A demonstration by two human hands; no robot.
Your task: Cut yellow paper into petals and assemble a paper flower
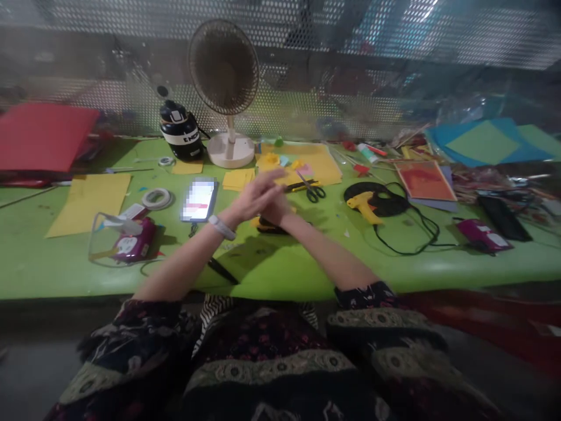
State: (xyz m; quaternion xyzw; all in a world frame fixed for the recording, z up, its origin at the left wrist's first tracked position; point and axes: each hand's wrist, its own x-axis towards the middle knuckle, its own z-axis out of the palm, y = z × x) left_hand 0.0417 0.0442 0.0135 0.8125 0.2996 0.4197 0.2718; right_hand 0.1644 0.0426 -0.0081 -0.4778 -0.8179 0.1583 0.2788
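Note:
My left hand [254, 196] lies across my right hand [277, 210], the two touching above the middle of the green table. The left fingers look stretched out, blurred at the tips, with nothing visible in them. Most of the right fingers are hidden behind the left hand. Below them is a yellow and black object [272, 227], partly covered, whose kind I cannot make out. Dark-handled scissors [314, 190] lie just beyond to the right, beside a yellow and black cutter [302, 185]. Small yellow paper sheets [238, 179] and a lit phone [199, 200] are to the left.
A fan [231, 151] and a dark bottle [180, 131] stand at the back. On the right, a yellow glue gun [364, 206] trails a black cord near a tape roll. Left are a white tape roll [156, 199] and a purple box [137, 242]. Coloured paper covers both ends.

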